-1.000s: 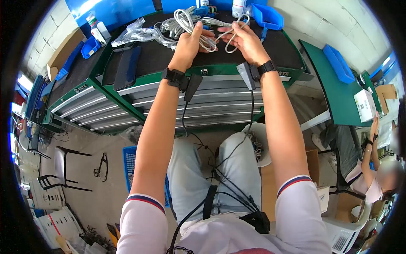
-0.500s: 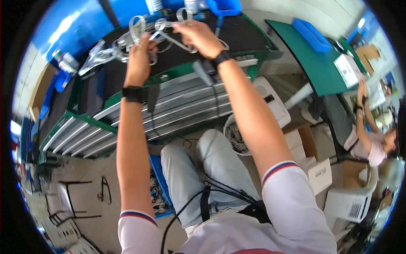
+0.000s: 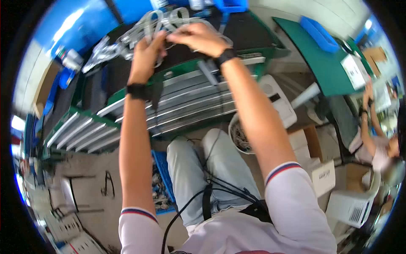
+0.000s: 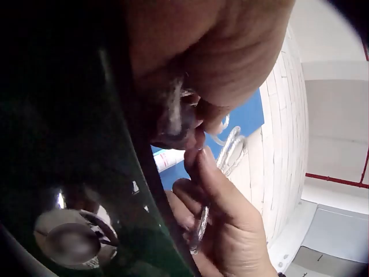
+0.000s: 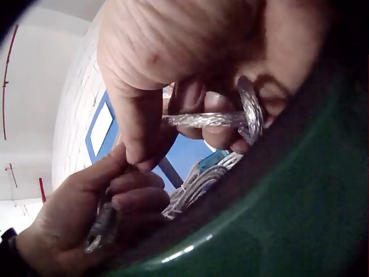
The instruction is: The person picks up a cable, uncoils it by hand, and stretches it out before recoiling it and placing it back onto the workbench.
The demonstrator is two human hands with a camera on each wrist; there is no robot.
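Observation:
A light, shiny cable (image 3: 153, 26) is looped between the two hands above the black-topped cabinet. My left hand (image 3: 145, 59) holds part of it with curled fingers, and my right hand (image 3: 202, 39) pinches another part. Their fingertips meet in both wrist views. In the right wrist view, a cable stretch (image 5: 207, 119) crosses the curled fingers of my right hand (image 5: 190, 46), while my left hand (image 5: 72, 210) comes in from the lower left. The left wrist view shows a loop (image 4: 232, 151) standing out beyond the fingers; the exact grip point is hidden.
More coiled cable (image 5: 196, 190) lies on the cabinet top behind the hands. A clear plastic bag (image 3: 101, 55) is at the left, a blue bin (image 3: 230, 5) at the back. The green cabinet edge (image 3: 169, 75) runs close below the hands; another person sits far right.
The head view has shifted. My hands, apart one second ago, drew together until thumbs and fingertips met, and the cable's loops between them changed shape.

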